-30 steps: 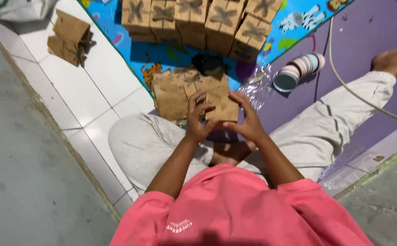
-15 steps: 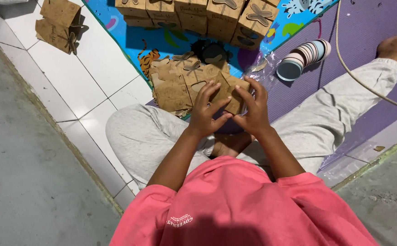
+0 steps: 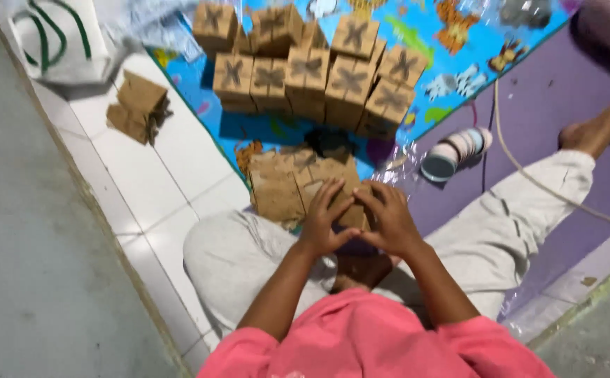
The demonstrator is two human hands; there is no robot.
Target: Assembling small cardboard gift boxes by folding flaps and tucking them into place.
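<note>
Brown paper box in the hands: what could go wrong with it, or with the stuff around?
Both hands, left hand and right hand, press on the brown paper box; pushing too hard might crumple it. The stacked boxes sit in a tight, uneven pile, so a bump could topple some. The cord lies across one leg and might snag.

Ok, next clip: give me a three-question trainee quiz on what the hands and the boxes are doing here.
1. True or false: both hands rest on the brown cardboard piece at the lap.
2. Where does the stack of folded brown boxes stand? A) white tiles B) blue patterned mat C) purple mat
3. What lies right of the hands on the purple mat?

Key: 1 true, left hand and right hand both touch it. 2 B, the blue patterned mat. 3 a row of tape rolls.
</note>
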